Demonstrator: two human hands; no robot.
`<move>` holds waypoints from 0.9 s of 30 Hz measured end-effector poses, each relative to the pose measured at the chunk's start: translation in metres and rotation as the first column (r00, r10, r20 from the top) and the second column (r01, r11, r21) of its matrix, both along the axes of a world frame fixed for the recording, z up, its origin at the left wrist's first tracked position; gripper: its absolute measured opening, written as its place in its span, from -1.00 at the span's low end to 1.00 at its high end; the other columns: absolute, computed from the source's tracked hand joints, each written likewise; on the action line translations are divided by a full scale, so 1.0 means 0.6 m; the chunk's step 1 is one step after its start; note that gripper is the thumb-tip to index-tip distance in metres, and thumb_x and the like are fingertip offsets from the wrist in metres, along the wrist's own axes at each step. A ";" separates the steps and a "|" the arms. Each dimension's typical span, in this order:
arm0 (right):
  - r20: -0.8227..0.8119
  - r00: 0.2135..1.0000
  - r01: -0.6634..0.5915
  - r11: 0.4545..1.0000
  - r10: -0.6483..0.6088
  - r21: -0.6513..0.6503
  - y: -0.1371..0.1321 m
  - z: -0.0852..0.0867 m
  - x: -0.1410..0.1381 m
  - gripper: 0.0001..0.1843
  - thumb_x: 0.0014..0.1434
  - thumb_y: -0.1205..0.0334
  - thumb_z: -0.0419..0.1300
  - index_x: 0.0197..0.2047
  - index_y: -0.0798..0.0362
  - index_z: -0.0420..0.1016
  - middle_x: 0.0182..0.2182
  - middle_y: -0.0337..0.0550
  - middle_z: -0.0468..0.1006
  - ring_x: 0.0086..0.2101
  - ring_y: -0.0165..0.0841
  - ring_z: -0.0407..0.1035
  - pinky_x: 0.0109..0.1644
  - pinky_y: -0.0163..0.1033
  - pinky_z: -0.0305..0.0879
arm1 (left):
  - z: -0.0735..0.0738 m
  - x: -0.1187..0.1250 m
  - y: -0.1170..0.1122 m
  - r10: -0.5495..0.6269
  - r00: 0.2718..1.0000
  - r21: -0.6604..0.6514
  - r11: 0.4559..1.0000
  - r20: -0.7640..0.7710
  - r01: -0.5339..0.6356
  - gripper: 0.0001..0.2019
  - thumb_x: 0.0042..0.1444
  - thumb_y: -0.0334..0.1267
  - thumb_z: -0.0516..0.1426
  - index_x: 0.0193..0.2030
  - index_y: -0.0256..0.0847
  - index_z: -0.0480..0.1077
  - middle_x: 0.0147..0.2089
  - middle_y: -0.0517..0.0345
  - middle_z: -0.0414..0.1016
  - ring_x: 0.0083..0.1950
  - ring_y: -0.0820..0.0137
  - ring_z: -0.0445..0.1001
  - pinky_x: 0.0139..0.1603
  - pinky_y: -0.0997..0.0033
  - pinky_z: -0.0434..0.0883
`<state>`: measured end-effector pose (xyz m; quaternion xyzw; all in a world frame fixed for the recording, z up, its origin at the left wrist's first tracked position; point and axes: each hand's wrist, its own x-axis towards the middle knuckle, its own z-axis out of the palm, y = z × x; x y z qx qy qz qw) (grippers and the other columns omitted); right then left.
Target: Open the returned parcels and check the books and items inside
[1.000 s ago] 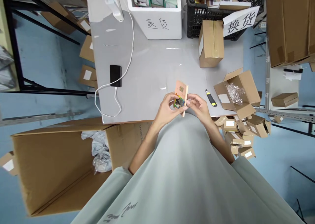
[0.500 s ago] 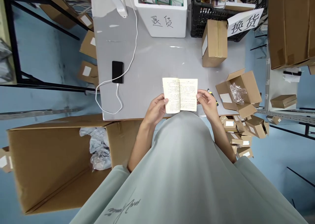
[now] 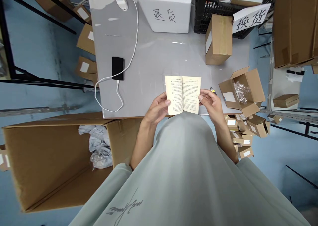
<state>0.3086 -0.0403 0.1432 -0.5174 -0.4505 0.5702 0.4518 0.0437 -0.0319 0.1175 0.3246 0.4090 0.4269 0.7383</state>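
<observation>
A small paperback book lies spread in both my hands above the near edge of the grey table, its printed cream pages facing me. My left hand grips the left page edge with the thumb on the paper. My right hand holds the right page edge, fingers curled round it. Just beyond my right hand, a black and yellow utility knife peeks out on the table.
A black phone with a white cable lies at the left of the table. A white bin, a black crate and a sealed carton stand at the back. A large open carton is on the floor left; small boxes pile right.
One second ago the book was closed and held edge-up between both hands. It has since been opened flat, with my hands apart at its sides. The view shifted slightly.
</observation>
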 end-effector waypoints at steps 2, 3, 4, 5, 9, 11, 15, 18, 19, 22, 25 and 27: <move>-0.003 1.000 -0.014 1.000 0.014 -0.004 -0.002 0.006 -0.003 -0.44 0.33 -0.39 0.48 0.11 -0.14 0.69 -0.03 -0.10 0.76 -0.06 -0.18 0.65 -0.07 -0.07 0.72 | -0.003 0.000 -0.003 -0.006 1.000 0.003 1.000 0.003 0.006 -0.39 0.01 0.23 0.57 0.05 -0.12 0.69 0.15 -0.14 0.79 0.30 -0.17 0.73 0.26 -0.14 0.71; -0.007 1.000 -0.019 1.000 0.019 -0.005 -0.003 0.008 -0.005 -0.44 0.33 -0.39 0.48 0.11 -0.14 0.69 -0.02 -0.10 0.77 -0.07 -0.19 0.65 -0.06 -0.07 0.72 | -0.004 0.000 -0.004 -0.009 1.000 0.002 1.000 0.003 0.009 -0.40 0.00 0.24 0.58 0.04 -0.11 0.70 0.15 -0.13 0.79 0.30 -0.16 0.73 0.26 -0.12 0.71; -0.013 1.000 -0.023 1.000 0.023 -0.005 -0.004 0.011 -0.006 -0.45 0.33 -0.38 0.49 0.11 -0.13 0.70 -0.02 -0.10 0.77 -0.08 -0.21 0.65 -0.05 -0.08 0.72 | -0.005 0.000 -0.005 -0.009 1.000 -0.001 1.000 0.002 0.009 -0.40 -0.01 0.23 0.59 0.02 -0.11 0.70 0.15 -0.12 0.79 0.30 -0.15 0.73 0.26 -0.11 0.71; -0.019 1.000 -0.024 1.000 0.024 -0.005 -0.005 0.012 -0.006 -0.46 0.34 -0.36 0.49 0.11 -0.13 0.70 -0.01 -0.11 0.77 -0.09 -0.22 0.65 -0.05 -0.08 0.72 | -0.005 0.000 -0.005 -0.008 1.000 -0.006 1.000 0.003 0.008 -0.42 -0.01 0.22 0.59 0.01 -0.10 0.71 0.15 -0.12 0.79 0.30 -0.15 0.73 0.26 -0.11 0.71; -0.020 1.000 -0.007 1.000 0.007 -0.003 -0.008 0.011 -0.005 -0.50 0.35 -0.32 0.50 0.09 -0.13 0.70 -0.04 -0.12 0.76 -0.09 -0.22 0.64 -0.07 -0.10 0.72 | -0.001 0.000 -0.007 -0.001 1.000 -0.035 0.999 0.015 0.001 -0.49 0.06 0.15 0.56 0.02 -0.12 0.71 0.16 -0.14 0.79 0.31 -0.16 0.73 0.28 -0.15 0.70; -0.006 1.000 0.001 1.000 -0.001 -0.002 -0.010 0.008 -0.004 -0.48 0.34 -0.35 0.49 0.09 -0.13 0.70 -0.05 -0.11 0.76 -0.06 -0.20 0.64 -0.08 -0.10 0.72 | 0.001 -0.001 -0.007 0.003 1.000 -0.041 0.999 0.015 -0.003 -0.49 0.07 0.14 0.55 0.03 -0.14 0.71 0.16 -0.16 0.79 0.31 -0.18 0.73 0.28 -0.17 0.70; 0.016 1.000 -0.012 1.000 0.012 -0.017 -0.013 0.008 -0.002 -0.46 0.35 -0.38 0.47 0.11 -0.14 0.70 -0.02 -0.10 0.76 -0.02 -0.17 0.65 -0.05 -0.07 0.74 | 0.002 -0.002 -0.009 -0.002 1.000 -0.043 0.999 0.009 0.002 -0.48 0.07 0.13 0.53 0.05 -0.15 0.71 0.18 -0.16 0.79 0.32 -0.20 0.72 0.28 -0.17 0.70; 0.011 0.999 -0.030 0.999 0.030 -0.011 -0.017 0.012 -0.005 -0.46 0.35 -0.38 0.46 0.11 -0.15 0.71 -0.02 -0.11 0.77 -0.05 -0.18 0.65 -0.05 -0.07 0.74 | -0.002 -0.003 -0.011 -0.017 1.000 -0.040 0.999 0.009 0.017 -0.46 0.09 0.15 0.52 0.09 -0.14 0.70 0.18 -0.17 0.78 0.33 -0.21 0.71 0.29 -0.18 0.70; 0.005 0.999 -0.036 0.999 0.036 -0.006 -0.018 0.014 -0.007 -0.47 0.35 -0.38 0.47 0.11 -0.15 0.72 -0.01 -0.11 0.77 -0.07 -0.20 0.65 -0.05 -0.07 0.74 | -0.004 -0.003 -0.012 -0.026 1.000 -0.040 0.999 0.014 0.026 -0.45 0.10 0.16 0.52 0.10 -0.14 0.69 0.18 -0.17 0.78 0.33 -0.21 0.71 0.29 -0.17 0.70; -0.007 0.997 -0.079 0.997 0.079 0.009 -0.022 0.020 -0.017 -0.47 0.36 -0.38 0.46 0.13 -0.17 0.73 0.06 -0.12 0.76 -0.10 -0.23 0.66 -0.01 -0.06 0.75 | -0.010 -0.001 -0.015 -0.055 0.998 -0.039 0.998 0.035 0.056 -0.40 0.06 0.21 0.54 0.12 -0.12 0.67 0.19 -0.16 0.77 0.33 -0.21 0.71 0.28 -0.17 0.70; 0.012 0.983 -0.182 0.982 0.182 0.046 -0.025 0.031 -0.033 -0.46 0.40 -0.40 0.41 0.16 -0.19 0.77 0.18 -0.08 0.73 0.01 -0.19 0.69 0.14 -0.01 0.74 | -0.013 0.005 -0.019 -0.086 0.996 -0.028 0.996 0.032 0.087 -0.28 -0.02 0.30 0.57 0.15 -0.11 0.64 0.21 -0.17 0.75 0.34 -0.22 0.70 0.28 -0.17 0.69; 0.052 0.967 -0.252 0.964 0.248 0.087 -0.028 0.038 -0.046 -0.50 0.44 -0.38 0.38 0.15 -0.20 0.80 0.25 -0.06 0.71 0.16 -0.13 0.66 0.22 0.01 0.72 | -0.012 0.012 -0.020 -0.101 0.994 -0.025 0.994 0.030 0.102 -0.22 -0.04 0.33 0.57 0.19 -0.09 0.62 0.20 -0.17 0.74 0.35 -0.22 0.69 0.30 -0.17 0.67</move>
